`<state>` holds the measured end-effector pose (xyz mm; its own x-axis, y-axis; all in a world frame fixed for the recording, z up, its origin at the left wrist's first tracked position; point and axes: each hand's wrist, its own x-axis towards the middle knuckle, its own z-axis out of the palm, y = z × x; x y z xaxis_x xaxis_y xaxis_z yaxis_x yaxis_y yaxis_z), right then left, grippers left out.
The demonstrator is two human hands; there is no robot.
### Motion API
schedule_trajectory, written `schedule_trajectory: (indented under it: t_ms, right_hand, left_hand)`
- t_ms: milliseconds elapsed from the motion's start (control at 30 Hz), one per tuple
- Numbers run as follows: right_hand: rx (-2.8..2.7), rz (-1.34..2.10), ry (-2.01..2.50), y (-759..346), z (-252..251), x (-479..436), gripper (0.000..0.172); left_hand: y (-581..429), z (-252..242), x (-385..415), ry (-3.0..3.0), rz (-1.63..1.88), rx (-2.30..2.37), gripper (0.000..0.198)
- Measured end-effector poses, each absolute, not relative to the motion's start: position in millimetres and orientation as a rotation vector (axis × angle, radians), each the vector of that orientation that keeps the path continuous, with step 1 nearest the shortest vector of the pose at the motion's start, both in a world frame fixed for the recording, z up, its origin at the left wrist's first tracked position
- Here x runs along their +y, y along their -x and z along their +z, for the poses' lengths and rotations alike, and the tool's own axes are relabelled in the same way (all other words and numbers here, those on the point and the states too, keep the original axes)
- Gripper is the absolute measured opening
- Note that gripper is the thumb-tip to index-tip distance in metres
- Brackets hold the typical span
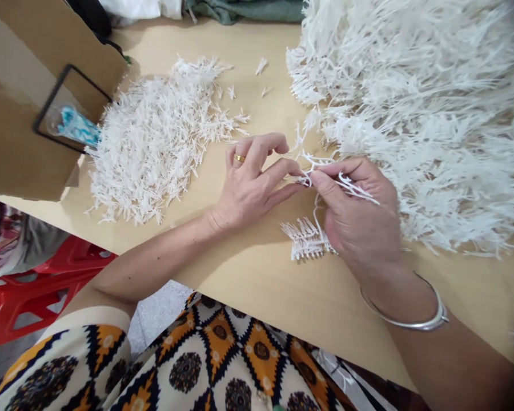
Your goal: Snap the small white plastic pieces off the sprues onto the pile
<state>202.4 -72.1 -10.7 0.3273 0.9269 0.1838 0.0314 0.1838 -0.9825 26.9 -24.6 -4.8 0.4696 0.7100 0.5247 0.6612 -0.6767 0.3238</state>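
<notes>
My right hand (364,220) pinches a white branched plastic sprig (356,188) between thumb and forefinger, with thin stems sticking out on both sides of the grip. Close against it, my left hand (255,182) has its thumb and forefinger closed on the sprig's other end; its other fingers are bent. The fingertips partly hide the join between the pieces. Below them on the table lies a short row of white bristly plastic pieces (308,240), beside my right hand's heel.
A large heap of long white sprigs (420,114) covers the right side of the table (240,268). Small white pieces are piled (149,142) at left, beside a cardboard box (34,131). Folded green cloth (244,10) lies at the back. A red stool (38,297) stands below left.
</notes>
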Motion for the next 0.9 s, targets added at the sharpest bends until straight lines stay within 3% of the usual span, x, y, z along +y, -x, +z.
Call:
schedule_trajectory:
  t_ms: [233, 467, 700, 900]
  right_hand:
    - [-1.069, 0.832, 1.177, -206.6, -12.0, -73.1, 0.012]
    - [-1.317, 0.588, 1.359, -210.4, -10.4, -73.3, 0.009]
    - [-1.251, 0.279, 1.497, -250.5, -19.1, -44.9, 0.019]
    - [-1.236, 0.501, 1.31, -248.1, -25.0, -45.0, 0.017]
  left_hand:
    - [-26.9, -3.3, -26.1, -2.673, 0.945, 1.118, 0.04]
    - [-24.9, -4.9, -23.8, -2.502, 0.925, 0.884, 0.023]
    - [-30.8, 0.4, -37.7, -2.536, 0.813, 0.685, 0.027]
    - [1.3, -16.4, 11.0, -2.307, 1.168, 1.374, 0.024]
